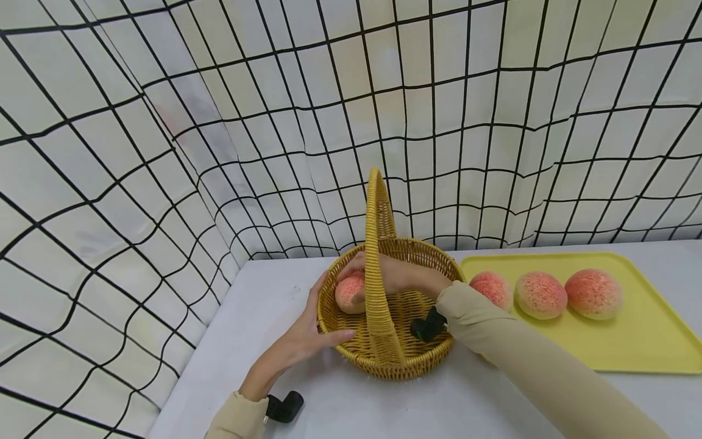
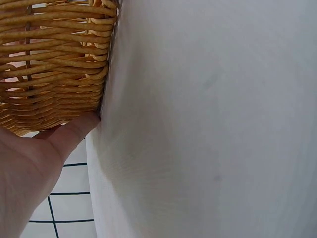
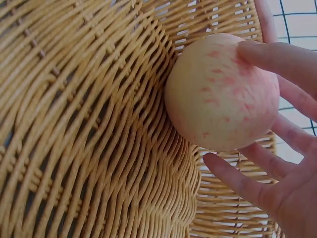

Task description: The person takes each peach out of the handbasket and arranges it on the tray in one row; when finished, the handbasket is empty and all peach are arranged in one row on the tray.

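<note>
In the head view a peach (image 1: 350, 292) is inside the left part of a round wicker basket (image 1: 403, 370) with a tall arched handle. My right hand (image 1: 378, 271) reaches under that handle and holds the peach. The right wrist view shows the pale, red-flecked peach (image 3: 220, 94) against the woven wall, with the thumb and fingers around its side. At the basket's left side, my left hand (image 1: 307, 332) grips the rim, thumb over the edge and fingers along the outside. In the left wrist view a fingertip of the left hand (image 2: 37, 163) reaches the basket's base at the table.
On the right, a yellow tray (image 1: 652, 341) bears three more peaches (image 1: 541, 295) in a row. A white table (image 1: 252, 305) lies under everything. White walls with black grid lines (image 1: 351, 152) rise behind and at the left.
</note>
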A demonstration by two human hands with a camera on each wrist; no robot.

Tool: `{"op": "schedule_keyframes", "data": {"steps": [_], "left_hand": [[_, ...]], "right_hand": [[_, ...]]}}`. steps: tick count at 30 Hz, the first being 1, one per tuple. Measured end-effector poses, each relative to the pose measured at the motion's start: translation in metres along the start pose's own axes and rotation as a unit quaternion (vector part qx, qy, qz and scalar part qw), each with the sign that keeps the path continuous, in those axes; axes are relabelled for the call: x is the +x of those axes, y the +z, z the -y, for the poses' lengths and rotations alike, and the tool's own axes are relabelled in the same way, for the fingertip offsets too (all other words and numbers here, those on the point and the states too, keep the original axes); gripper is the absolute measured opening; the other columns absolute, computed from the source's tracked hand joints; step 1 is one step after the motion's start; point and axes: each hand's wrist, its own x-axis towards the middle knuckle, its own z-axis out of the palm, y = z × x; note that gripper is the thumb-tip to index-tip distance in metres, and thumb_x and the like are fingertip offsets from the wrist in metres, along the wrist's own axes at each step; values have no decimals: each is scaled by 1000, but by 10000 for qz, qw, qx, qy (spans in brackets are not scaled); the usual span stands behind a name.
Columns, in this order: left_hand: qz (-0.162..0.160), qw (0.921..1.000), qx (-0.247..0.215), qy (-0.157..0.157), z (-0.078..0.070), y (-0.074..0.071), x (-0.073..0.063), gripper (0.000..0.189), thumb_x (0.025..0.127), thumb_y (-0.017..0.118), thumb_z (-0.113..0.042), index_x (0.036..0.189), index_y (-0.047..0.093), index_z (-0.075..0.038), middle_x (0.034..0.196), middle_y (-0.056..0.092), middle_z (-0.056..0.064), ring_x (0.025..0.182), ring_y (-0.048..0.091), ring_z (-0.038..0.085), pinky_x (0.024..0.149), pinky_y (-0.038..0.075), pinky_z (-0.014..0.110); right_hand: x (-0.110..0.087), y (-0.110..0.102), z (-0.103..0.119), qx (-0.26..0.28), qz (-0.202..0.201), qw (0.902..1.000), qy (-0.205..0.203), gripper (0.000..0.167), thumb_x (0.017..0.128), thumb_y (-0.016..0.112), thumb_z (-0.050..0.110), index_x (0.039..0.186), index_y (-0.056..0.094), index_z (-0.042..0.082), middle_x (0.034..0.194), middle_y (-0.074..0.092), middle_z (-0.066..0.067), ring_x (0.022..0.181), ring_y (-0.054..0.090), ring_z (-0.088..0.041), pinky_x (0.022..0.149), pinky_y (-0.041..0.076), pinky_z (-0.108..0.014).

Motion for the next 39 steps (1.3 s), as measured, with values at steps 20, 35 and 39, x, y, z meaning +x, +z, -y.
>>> {"op": "schedule_keyframes", "data": {"steps": [20, 35, 39], "left_hand": [[11, 9999, 82, 100, -2, -3, 0, 125, 87, 83, -42, 168, -10, -21, 173, 7, 22, 156, 21, 42, 122, 23, 63], [-48, 10000, 50, -43, -2, 0, 0, 126, 86, 85, -42, 168, -9, -22, 173, 7, 20, 156, 22, 40, 123, 23, 60], [-77, 9999, 25, -117, -1, 0, 0, 126, 86, 85, -42, 168, -9, -22, 173, 5, 20, 157, 17, 41, 124, 21, 59]], "right_hand": [[13, 15, -13, 207, 539, 9970, -521, 51, 85, 87, 22, 129, 65, 9, 134, 59, -8, 128, 51, -20, 106, 48, -33], [0, -4, 22, -196, 1251, 9919, -132, 45, 85, 87, 15, 125, 68, 7, 125, 65, -1, 120, 55, -15, 100, 50, -26], [-15, -18, 23, -264, 938, 9952, -130, 46, 87, 88, 22, 127, 68, 10, 125, 65, -1, 117, 57, -14, 98, 51, -29]]}}
